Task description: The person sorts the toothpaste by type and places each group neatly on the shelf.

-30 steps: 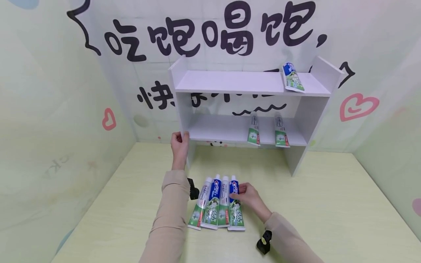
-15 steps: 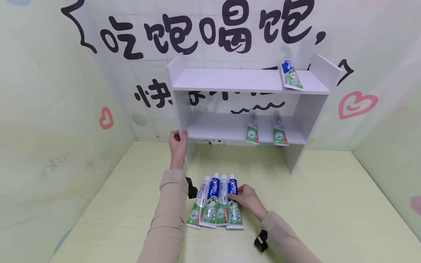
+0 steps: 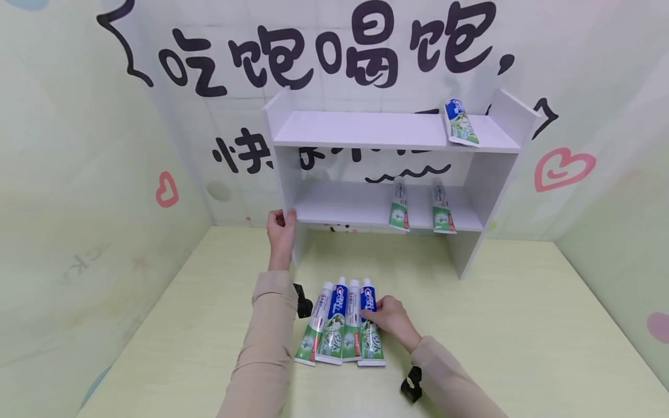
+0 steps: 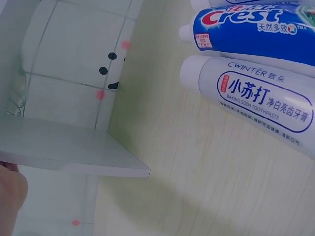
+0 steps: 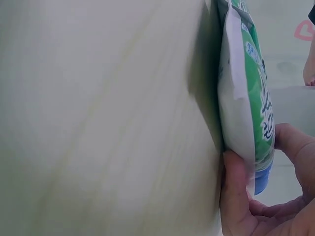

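My left hand (image 3: 281, 237) grips the front edge of the white shelf unit's left side panel (image 3: 282, 168). In the left wrist view only part of that hand (image 4: 11, 194) shows behind the panel (image 4: 74, 147). My right hand (image 3: 394, 319) pinches the blue-and-green Crest toothpaste tube (image 3: 371, 346) at the right end of a row on the table. In the right wrist view, a finger reaches under this tube (image 5: 246, 93) and the thumb lies on its other side. Left of it lie a silver-green toothpaste (image 3: 352, 337), another Crest toothpaste (image 3: 332, 334) and another silver-green toothpaste (image 3: 312, 334), caps toward the shelf.
On the shelf's upper board (image 3: 360, 126) a Crest tube (image 3: 461, 123) lies at the right. Two silver-green tubes, one left (image 3: 399, 209) and one right (image 3: 442, 210), lie on the middle board (image 3: 340, 203). A printed wall (image 3: 219, 145) stands behind the table (image 3: 522, 337).
The head view has shifted slightly. Both hands keep their places, the left on the panel and the right on the end toothpaste tube.
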Demonstrator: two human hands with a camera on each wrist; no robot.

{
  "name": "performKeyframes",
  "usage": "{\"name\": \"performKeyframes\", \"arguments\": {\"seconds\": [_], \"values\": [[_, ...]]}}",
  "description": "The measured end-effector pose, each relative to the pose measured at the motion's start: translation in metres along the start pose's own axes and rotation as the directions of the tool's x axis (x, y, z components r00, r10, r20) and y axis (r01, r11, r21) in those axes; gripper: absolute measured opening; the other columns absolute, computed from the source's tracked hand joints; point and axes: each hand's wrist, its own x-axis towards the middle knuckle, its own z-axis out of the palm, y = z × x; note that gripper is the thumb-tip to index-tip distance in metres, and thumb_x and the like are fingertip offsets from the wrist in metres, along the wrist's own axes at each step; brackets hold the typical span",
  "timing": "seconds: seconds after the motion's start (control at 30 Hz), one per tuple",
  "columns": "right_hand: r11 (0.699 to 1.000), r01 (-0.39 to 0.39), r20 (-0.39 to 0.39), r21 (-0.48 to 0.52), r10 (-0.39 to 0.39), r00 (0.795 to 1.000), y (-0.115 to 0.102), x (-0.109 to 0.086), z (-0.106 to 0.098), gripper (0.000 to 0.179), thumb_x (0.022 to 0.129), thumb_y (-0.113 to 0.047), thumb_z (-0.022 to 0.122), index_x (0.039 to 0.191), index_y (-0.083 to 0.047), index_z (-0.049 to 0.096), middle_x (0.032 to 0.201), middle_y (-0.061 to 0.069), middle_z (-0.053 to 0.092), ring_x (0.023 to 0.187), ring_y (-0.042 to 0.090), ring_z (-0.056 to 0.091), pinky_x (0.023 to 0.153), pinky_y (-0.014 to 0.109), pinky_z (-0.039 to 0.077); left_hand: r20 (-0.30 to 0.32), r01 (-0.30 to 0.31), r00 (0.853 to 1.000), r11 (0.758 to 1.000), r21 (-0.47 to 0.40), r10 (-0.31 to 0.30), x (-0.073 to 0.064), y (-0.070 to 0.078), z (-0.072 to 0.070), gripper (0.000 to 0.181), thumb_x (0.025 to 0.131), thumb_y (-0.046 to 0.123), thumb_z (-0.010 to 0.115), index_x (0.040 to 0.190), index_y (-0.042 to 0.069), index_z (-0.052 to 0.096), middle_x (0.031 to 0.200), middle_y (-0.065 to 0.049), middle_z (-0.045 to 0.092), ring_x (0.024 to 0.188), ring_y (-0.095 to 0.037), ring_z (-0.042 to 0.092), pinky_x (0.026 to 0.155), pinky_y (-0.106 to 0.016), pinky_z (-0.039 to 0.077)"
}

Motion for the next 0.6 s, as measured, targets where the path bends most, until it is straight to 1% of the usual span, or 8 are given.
{"name": "performKeyframes", "arguments": {"seconds": [0.33, 0.47, 0.6], "values": [[0.999, -0.013, -0.057, 0.035, 0.015, 0.998, 0.0, -0.001, -0.003, 0.039, 0.073, -0.02, 0.073, 0.095, 0.007, 0.054, 0.08, 0.013, 0.062, 0.059, 0.014, 0.055, 0.049, 0.022, 0.046, 0.003, 0.029, 1.0, 1.0, 0.0, -0.029, -0.002, -0.002, 0.0, 0.033, 0.092, 0.025, 0.051, 0.113, 0.0, 0.044, 0.096, -0.002, 0.046, 0.089, -0.014, 0.043, 0.077, -0.025, 0.038], [0.999, 0.006, -0.059, 0.051, -0.003, 0.998, -0.008, -0.002, -0.008, 0.04, 0.073, -0.019, 0.073, 0.097, 0.006, 0.053, 0.082, 0.014, 0.062, 0.059, 0.014, 0.055, 0.05, 0.024, 0.048, 0.003, 0.02, 1.0, 1.0, 0.001, -0.02, -0.003, 0.0, 0.0, 0.033, 0.092, 0.025, 0.051, 0.113, 0.0, 0.045, 0.097, -0.003, 0.047, 0.089, -0.014, 0.044, 0.077, -0.025, 0.038], [0.997, 0.019, -0.044, 0.074, -0.016, 0.999, -0.018, -0.006, -0.015, 0.039, 0.074, -0.02, 0.072, 0.097, 0.006, 0.054, 0.083, 0.014, 0.062, 0.06, 0.015, 0.056, 0.052, 0.026, 0.05, -0.003, 0.006, 1.0, 1.0, 0.007, -0.005, -0.001, 0.001, 0.0, 0.034, 0.092, 0.025, 0.05, 0.113, 0.0, 0.044, 0.097, -0.003, 0.046, 0.089, -0.015, 0.043, 0.077, -0.025, 0.038]]}}
